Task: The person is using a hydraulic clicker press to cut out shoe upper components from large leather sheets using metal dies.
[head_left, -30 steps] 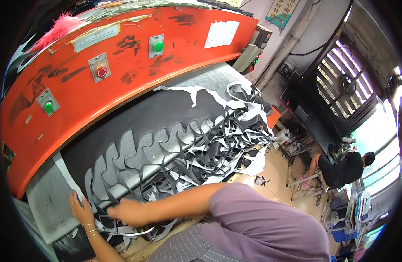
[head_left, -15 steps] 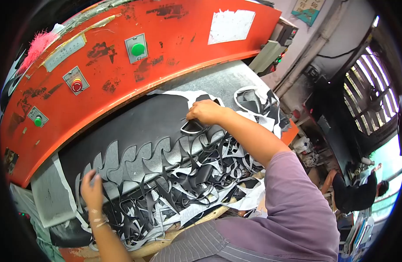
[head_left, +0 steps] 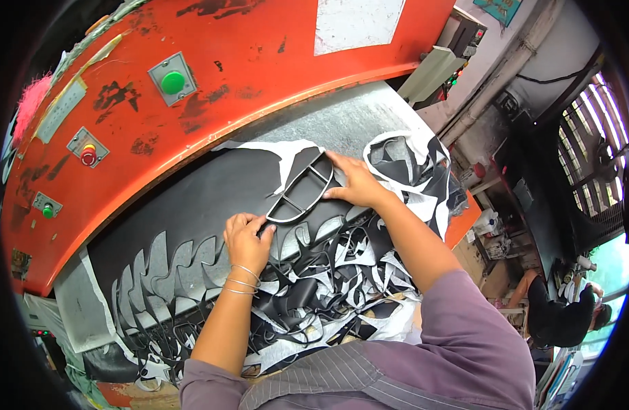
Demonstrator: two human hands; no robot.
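Two hands at a leaf-shaped frame (head_left: 293, 204) with pale edges and two crossbars. Right hand (head_left: 352, 182) moderately spread, thumb and fingers on different sides of the frame's upper right end, holding it. Left hand (head_left: 249, 240) half curled, with a narrow gap between thumb and forefinger, tips at the frame's lower left end; impossible to say whether pinching or only touching. Bracelets (head_left: 243, 280) around the left wrist. Note the frame's place: between the hands, over a dark sheet (head_left: 198, 184) on a grey press bed (head_left: 342, 113), just beyond the right end of a row of curved cut-outs (head_left: 184, 263). Nearer the body, a heap of black and white scraps (head_left: 321, 301). On the orange-red press (head_left: 253, 75), a white paper (head_left: 357, 26) with faint, unreadable marks; at left, a pale label strip (head_left: 61, 111), with lettering too small to read; also a large green button (head_left: 172, 83) and a red button (head_left: 88, 156). At top right, a teal sign (head_left: 500, 8), only partly in view.
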